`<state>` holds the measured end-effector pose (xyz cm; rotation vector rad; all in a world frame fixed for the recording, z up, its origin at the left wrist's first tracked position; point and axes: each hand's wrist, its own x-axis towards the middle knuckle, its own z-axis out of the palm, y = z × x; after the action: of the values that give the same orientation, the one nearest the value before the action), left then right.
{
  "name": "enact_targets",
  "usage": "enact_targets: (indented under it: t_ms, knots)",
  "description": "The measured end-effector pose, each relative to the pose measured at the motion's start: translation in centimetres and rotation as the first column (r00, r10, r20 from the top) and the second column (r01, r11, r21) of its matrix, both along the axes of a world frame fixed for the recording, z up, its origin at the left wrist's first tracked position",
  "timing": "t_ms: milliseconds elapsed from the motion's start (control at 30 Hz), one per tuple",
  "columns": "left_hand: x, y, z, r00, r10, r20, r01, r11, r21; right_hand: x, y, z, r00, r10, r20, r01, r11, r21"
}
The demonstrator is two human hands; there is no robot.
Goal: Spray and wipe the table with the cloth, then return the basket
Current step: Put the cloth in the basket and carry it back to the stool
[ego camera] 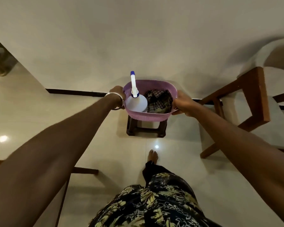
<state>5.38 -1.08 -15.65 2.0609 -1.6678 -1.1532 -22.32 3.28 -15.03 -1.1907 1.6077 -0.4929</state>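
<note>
A pink plastic basket (147, 115) is held out in front of me over a small dark stool (146, 130). My left hand (118, 94) grips its left rim and my right hand (183, 103) grips its right rim. Inside stands a white spray bottle (137, 102) with a blue-tipped nozzle, on the left side. A dark checked cloth (159, 99) lies bunched in the right side. Whether the basket's bottom touches the stool is hidden.
A wooden chair (246, 102) with a pale seat stands at the right, close to my right arm. A pale wall (138, 38) with a dark skirting runs behind the stool. A wooden edge (84, 170) shows at lower left. My foot (152, 155) is on the glossy tiled floor.
</note>
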Motion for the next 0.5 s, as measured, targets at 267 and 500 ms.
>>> enact_targets:
  t_ms: [267, 500]
  knots:
    - [-6.2, -14.4, -3.2, 0.998, 0.062, 0.029, -0.063, 0.997, 0.035, -5.3, -15.9, -4.3, 1.0, -0.027, 0.007, 0.026, 0.996, 0.083]
    - [-8.4, -23.1, -8.5, 0.993, 0.045, 0.114, -0.05, 0.998, 0.038, -7.1, -24.8, -10.5, 0.995, -0.096, -0.015, 0.097, 0.982, 0.164]
